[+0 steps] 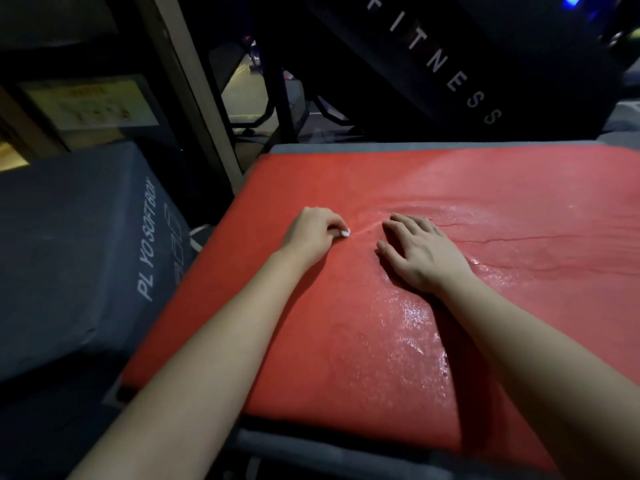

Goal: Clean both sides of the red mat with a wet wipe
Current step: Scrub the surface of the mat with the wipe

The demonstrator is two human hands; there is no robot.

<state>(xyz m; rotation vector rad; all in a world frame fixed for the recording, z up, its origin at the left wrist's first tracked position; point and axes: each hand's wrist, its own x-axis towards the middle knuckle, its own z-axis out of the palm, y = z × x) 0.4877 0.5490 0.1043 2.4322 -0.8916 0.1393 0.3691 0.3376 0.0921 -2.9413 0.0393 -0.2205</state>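
Observation:
The red mat [346,341] lies flat on a grey padded box and fills most of the view. Its right half shines wet and shows thin cracks. My left hand [311,237] is curled on the mat near its middle and grips a small white wet wipe [345,232], of which only a corner shows at the fingertips. My right hand [420,252] lies flat on the mat just to the right, fingers straight and spread, pressing the wet surface.
A dark grey soft plyo box [76,254] stands to the left of the mat. Behind the mat rises a black machine panel lettered FITNESS [433,60]. A metal post [194,88] slants at the back left. The grey box's edge [329,455] shows below the mat.

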